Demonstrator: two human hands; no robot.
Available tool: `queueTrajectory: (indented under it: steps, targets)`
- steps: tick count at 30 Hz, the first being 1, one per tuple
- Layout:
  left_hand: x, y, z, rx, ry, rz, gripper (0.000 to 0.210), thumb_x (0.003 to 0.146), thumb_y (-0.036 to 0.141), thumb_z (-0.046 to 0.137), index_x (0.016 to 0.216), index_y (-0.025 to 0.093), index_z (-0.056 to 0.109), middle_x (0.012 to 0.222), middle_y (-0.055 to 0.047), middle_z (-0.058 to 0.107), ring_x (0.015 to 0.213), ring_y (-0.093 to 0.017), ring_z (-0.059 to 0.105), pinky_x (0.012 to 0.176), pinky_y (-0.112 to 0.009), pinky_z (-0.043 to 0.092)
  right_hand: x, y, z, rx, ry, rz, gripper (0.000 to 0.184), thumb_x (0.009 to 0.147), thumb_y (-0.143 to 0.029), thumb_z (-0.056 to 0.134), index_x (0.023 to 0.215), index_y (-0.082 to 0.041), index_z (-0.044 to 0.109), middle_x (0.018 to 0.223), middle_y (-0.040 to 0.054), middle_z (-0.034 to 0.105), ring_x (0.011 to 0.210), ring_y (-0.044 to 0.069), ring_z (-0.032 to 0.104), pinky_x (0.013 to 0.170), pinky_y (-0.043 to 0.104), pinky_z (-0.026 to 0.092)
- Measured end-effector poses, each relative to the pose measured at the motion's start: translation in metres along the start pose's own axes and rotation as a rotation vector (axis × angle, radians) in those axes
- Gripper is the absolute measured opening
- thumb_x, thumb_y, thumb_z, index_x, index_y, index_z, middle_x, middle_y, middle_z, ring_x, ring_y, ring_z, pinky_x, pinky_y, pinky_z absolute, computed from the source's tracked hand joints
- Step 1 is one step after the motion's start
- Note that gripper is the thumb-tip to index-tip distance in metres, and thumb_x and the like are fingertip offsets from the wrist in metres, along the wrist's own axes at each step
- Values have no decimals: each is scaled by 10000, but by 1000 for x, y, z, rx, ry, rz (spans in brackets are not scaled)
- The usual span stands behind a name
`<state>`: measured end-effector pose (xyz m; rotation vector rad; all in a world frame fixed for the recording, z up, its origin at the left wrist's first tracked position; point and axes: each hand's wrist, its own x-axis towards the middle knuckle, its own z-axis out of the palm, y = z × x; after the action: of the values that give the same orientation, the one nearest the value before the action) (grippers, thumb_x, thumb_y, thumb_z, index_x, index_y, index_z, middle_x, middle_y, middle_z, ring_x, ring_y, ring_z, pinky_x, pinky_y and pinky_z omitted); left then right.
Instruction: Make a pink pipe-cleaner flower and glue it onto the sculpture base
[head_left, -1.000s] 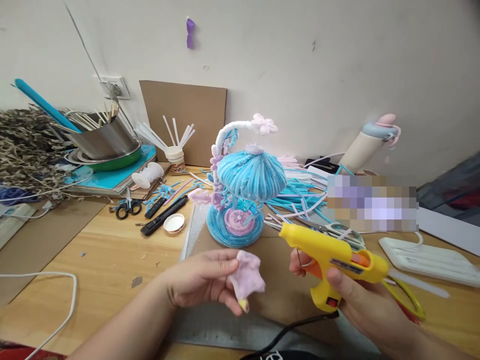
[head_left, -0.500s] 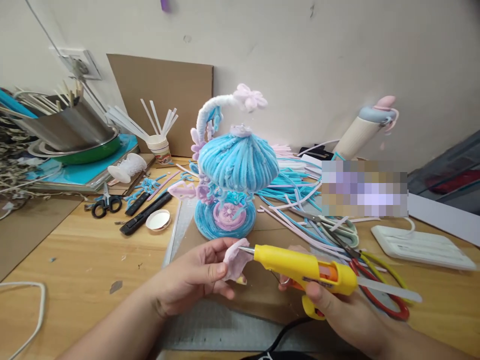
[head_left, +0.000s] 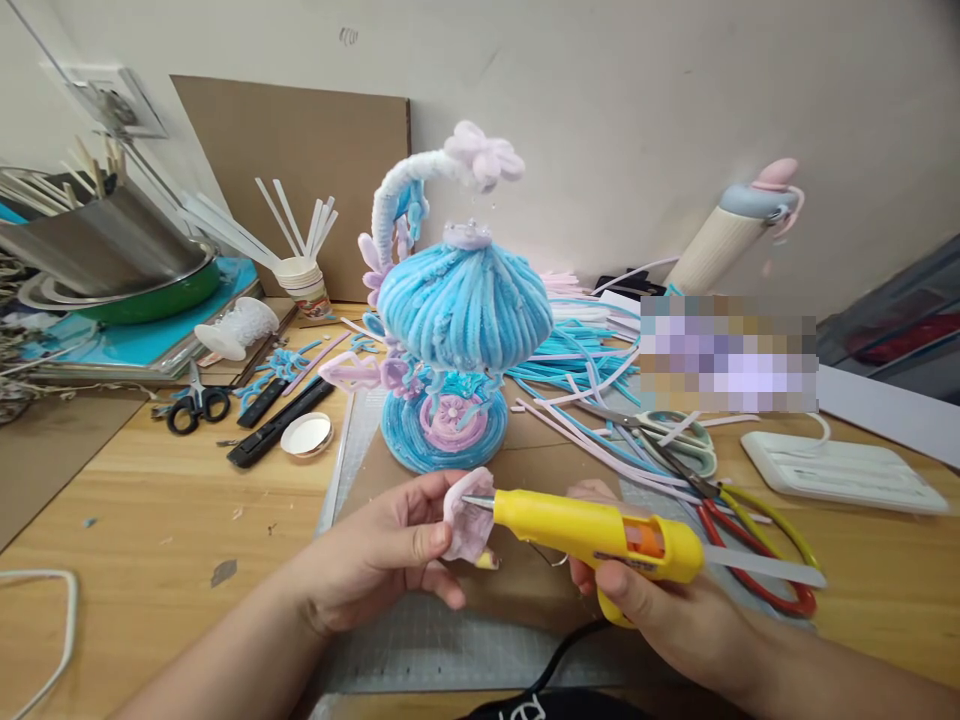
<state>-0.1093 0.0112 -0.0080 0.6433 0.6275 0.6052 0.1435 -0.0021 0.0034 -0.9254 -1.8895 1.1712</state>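
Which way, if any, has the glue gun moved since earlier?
Yes: against the round blue base, the yellow glue gun has shifted leftward and lower in view.

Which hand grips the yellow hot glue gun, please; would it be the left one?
No, the right hand grips the yellow hot glue gun, while the left hand holds a pale pink fuzzy piece.

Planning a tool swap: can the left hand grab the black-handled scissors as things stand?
Probably not: the left hand is holding the pale pink piece at the glue gun. Freed, it could likely reach the scissors around the long black tool between.
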Motion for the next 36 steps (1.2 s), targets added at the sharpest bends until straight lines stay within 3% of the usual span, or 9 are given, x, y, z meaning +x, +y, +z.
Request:
queueTrajectory:
  steps: [7,15,24,31,36]
  targets:
    - [0,0,0,-3,-9,3,547,714,336,815,1228,254,644,1052,-80,590,914,-197,647,605,-202,587,-1,1,-1,-58,25,3,465,934,-594,423,697,-216,553,701,14,483,698,190,481,649,329,402]
    - [0,1,1,22,6,5,571,704,357,820,1235,250,638,1043,-77,581,913,-187,630,609,-195,580,4,-8,-4,-68,-51,-10,472,938,-632,358,853,-255,629,821,59,627,789,225,581,751,380,411]
    - [1,-1,0,45,26,30,559,712,353,813,1231,241,639,1032,-82,583,908,-186,611,609,-199,571,2,-6,-1,-124,17,-29,489,944,-617,363,720,-243,584,687,23,523,678,196,502,690,371,385]
    - [0,0,0,37,16,30,542,712,346,816,1218,248,652,1035,-73,589,901,-184,635,613,-191,565,3,-4,-2,-148,66,-40,405,965,-536,414,717,-242,540,674,8,526,666,182,506,682,351,394]
    - [-1,3,2,62,16,53,536,719,361,808,1217,234,654,1077,-82,597,902,-187,645,604,-184,556,0,0,-1,-163,138,37,344,940,-515,469,736,-255,568,696,21,538,701,201,532,686,353,439]
